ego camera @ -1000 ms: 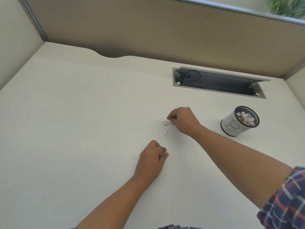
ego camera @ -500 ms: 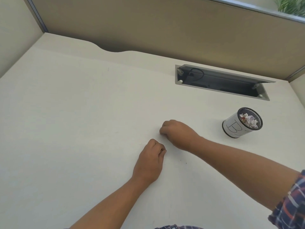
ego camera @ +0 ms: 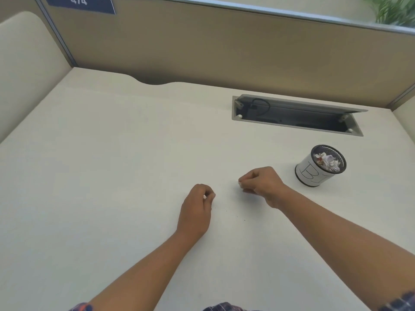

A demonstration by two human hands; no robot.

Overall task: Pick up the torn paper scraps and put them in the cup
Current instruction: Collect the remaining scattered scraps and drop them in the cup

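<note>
My right hand [ego camera: 261, 184] hovers over the desk with its fingers curled; a bit of white paper scrap [ego camera: 239, 182] shows at the fingertips. My left hand [ego camera: 197, 206] lies just left of it, fingers curled, with a sliver of white scrap [ego camera: 204, 196] pinched between thumb and fingers. The cup [ego camera: 313, 172], white-wrapped with a black mesh rim, stands to the right of my right hand and holds crumpled paper [ego camera: 326, 161]. No loose scraps show on the desk between my hands.
The cream desk [ego camera: 101, 176] runs back to a brown partition [ego camera: 202, 46]. An open cable tray [ego camera: 296, 116] is sunk into the desk behind the cup. A blue number sign [ego camera: 78, 3] hangs at the top left.
The scraps that lay on the desk by my right hand are gone from the surface. My right hand closed over them, then lifted and drew to the right. My left hand stayed put.
</note>
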